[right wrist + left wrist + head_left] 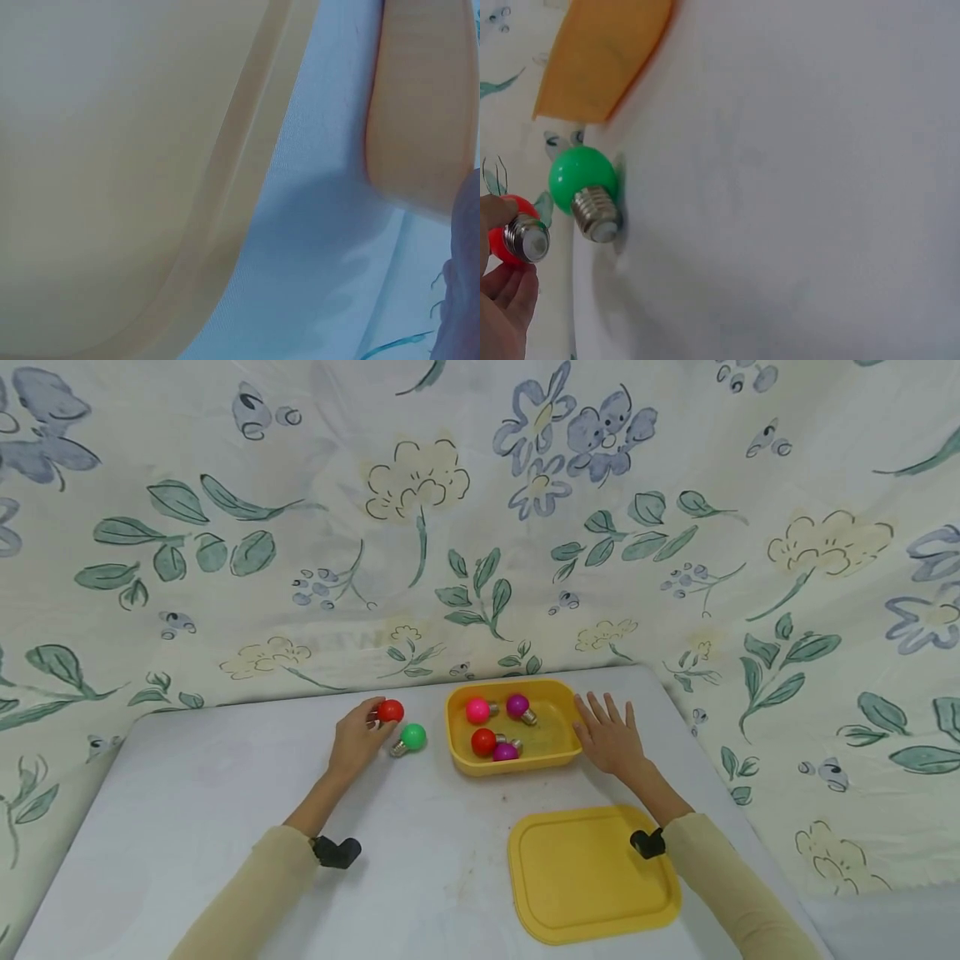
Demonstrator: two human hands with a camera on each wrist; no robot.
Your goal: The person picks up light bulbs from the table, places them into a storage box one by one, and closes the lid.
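My left hand (358, 739) pinches a red light bulb (391, 711) between thumb and fingers, its metal screw base (526, 238) facing the left wrist camera. Just beside it, a green bulb (412, 737) lies on the table with its base toward me. The yellow container (472, 768) stands to the right, holding a pink bulb (477, 711), a red bulb (483, 742) and two purple bulbs (517, 706). At the container's right end, my right hand (611, 739) is spread with straight fingers, fingertips right at the rim.
A flat yellow lid (592, 877) lies on the white table (420, 860) in front of the container, partly under my right forearm. Behind the table's back edge hangs a floral-patterned cloth (450, 568).
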